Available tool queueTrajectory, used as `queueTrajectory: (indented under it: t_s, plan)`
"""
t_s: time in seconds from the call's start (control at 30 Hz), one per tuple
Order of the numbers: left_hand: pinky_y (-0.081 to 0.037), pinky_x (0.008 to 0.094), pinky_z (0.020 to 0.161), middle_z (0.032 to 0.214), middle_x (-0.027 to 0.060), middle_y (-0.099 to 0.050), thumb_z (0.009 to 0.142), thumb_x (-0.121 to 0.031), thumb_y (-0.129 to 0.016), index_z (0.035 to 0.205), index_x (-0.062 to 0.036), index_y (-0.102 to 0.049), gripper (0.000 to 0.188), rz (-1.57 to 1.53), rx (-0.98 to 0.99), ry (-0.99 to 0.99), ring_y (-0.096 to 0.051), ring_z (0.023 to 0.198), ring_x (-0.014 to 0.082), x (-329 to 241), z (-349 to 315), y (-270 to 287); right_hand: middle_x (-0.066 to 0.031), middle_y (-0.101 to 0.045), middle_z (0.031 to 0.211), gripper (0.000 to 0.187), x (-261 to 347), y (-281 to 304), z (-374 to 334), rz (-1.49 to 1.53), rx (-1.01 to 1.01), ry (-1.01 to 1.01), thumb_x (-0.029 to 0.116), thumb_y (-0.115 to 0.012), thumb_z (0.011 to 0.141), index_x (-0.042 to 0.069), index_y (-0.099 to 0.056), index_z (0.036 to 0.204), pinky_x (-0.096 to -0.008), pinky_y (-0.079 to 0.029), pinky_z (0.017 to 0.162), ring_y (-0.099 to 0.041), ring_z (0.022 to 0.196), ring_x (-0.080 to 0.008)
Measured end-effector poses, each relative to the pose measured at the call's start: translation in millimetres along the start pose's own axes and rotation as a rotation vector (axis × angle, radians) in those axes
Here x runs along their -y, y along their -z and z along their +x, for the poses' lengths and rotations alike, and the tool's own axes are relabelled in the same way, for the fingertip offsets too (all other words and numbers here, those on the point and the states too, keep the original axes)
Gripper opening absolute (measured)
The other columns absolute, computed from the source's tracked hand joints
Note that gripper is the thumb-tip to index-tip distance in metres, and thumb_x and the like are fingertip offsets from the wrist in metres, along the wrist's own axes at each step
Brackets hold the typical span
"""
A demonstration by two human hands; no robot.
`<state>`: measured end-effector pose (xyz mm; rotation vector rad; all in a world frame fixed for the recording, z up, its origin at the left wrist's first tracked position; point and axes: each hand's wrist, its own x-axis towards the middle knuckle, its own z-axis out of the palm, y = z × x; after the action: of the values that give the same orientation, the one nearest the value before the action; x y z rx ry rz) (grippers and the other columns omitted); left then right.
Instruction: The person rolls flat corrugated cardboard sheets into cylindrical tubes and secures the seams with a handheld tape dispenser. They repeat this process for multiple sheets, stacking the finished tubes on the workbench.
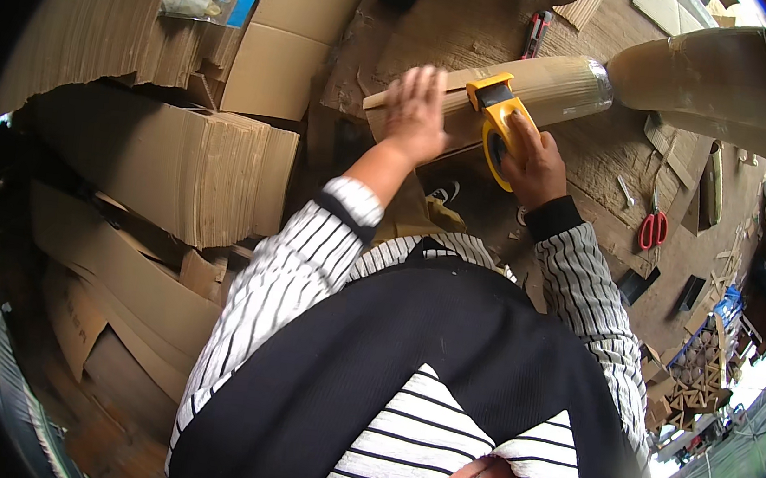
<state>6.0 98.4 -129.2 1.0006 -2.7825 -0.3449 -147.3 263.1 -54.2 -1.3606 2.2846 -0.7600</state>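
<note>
Writing: dark marks on a cardboard sheet (68, 318), too small for us to read.
Left hand (417, 117): flat, extended, at our cardboard roll's (554, 75) left end.
Right hand (537, 165): gripping our yellow tape dispenser (501, 109).
Roll: ribbed, clear tape (599, 83) shining rightward, over the scuffed surface (597, 159).

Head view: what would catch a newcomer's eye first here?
The bright yellow tape dispenser stands out first, gripped in the right hand over the curved cardboard near the top centre. After that come the red-handled scissors farther right and the thick stack of cardboard sheets at left.
</note>
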Motion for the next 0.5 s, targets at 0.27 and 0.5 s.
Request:
queueTrajectory:
  t_s: [0.27, 0.5]
  plan:
    - [-0.03, 0.0474, 0.111, 0.148, 0.0081, -0.037, 0.049, -0.069, -0.08, 0.15, -0.0129, -0.028, 0.127, -0.036, 0.402, 0.06, -0.035, 0.137, 0.0265, -29, 54, -15, -0.0154, -0.055, 0.09, 0.063, 8, 7, -4, -0.096, 0.018, -0.066, 0.023, -0.071, 0.073, 0.025, -0.054, 0.133, -0.0443, -0.053, 0.069, -0.062, 0.076, -0.0361]
    - [-0.032, 0.0496, 0.107, 0.15, 0.01, -0.035, 0.063, -0.055, -0.078, 0.151, -0.0112, -0.025, 0.112, -0.049, 0.428, 0.078, -0.036, 0.137, 0.0293, -25, 55, -26, -0.0143, -0.055, 0.086, 0.057, 39, 29, -24, -0.179, 0.029, -0.109, 0.023, -0.071, 0.074, 0.024, -0.057, 0.129, -0.0439, -0.053, 0.065, -0.063, 0.073, -0.0349]
